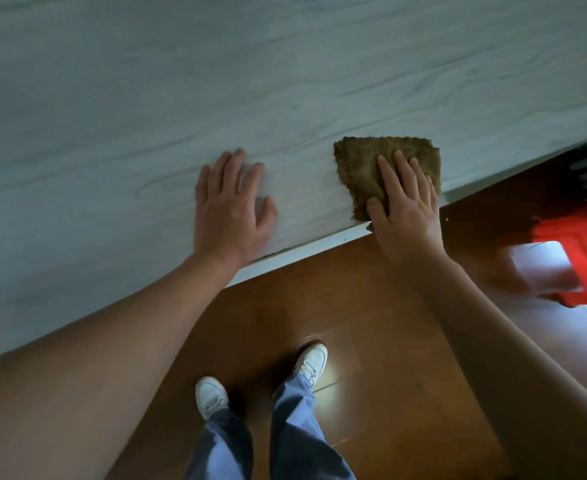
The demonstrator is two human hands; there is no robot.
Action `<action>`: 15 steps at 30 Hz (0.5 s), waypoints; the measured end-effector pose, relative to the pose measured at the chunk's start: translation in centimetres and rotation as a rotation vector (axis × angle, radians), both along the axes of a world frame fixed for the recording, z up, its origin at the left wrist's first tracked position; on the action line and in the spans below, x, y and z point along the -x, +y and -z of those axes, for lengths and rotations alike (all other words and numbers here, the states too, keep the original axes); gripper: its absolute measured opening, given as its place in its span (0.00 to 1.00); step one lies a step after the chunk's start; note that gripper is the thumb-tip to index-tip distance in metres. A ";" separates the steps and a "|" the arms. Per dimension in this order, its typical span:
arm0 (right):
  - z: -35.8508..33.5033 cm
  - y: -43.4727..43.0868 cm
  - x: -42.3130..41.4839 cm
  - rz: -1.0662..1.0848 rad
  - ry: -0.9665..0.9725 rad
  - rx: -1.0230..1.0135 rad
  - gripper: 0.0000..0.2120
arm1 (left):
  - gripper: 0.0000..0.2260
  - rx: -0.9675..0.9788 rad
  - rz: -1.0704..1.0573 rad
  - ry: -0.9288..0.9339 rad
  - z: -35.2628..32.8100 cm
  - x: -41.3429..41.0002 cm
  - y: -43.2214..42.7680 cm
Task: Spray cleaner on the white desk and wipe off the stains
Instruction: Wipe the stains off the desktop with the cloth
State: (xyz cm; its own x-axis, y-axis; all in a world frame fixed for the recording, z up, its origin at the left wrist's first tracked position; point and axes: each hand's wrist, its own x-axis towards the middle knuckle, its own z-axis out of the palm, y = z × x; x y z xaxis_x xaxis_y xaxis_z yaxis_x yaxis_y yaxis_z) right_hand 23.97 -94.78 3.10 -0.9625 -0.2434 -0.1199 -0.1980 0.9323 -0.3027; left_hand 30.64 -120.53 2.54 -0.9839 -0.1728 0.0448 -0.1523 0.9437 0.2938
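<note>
The person is standing at the near edge of the white, wood-grained tabletop (146, 98) and leaning over it with both arms out. The right hand (406, 209) is lying flat on a brown cloth (358, 161), fingers straight and a little spread, pressing it down onto the surface instead of bunching it. The cloth is sitting close to the near edge, toward the right end of the tabletop, with its near corner almost reaching the rim. The left hand (231, 206) is resting palm-down on the bare surface just to the left of the cloth, fingers spread wide and holding nothing; it seems to be bracing the body.

No spray bottle is showing anywhere, so the spraying is probably done and the wiping is under way. No wet sheen or droplets are showing clearly. Most of the far and left surface is looking even in tone, though the picture is soft there. A thin dark line of grime (271, 252) is running along the near rim beside the left wrist, and a tiny dark speck (282, 160) is lying between the two hands, so that strip is probably what is left to wipe.

Below, white shoes (210, 396) are standing on a brown floor (371, 323), and a red stool (576, 251) is sitting off to the right.
</note>
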 end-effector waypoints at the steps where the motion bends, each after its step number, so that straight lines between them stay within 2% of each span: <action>1: 0.0 0.2 0.2 -0.012 -0.001 -0.005 0.29 | 0.23 0.010 -0.009 0.003 0.0 0.1 0.1; 11: 0.7 -0.5 0.0 -0.016 0.022 0.042 0.30 | 0.23 0.055 -0.018 0.015 -0.1 0.3 0.4; 15: 0.4 -2.6 -0.8 -0.189 0.047 0.026 0.30 | 0.23 0.066 -0.031 0.024 0.0 0.3 0.5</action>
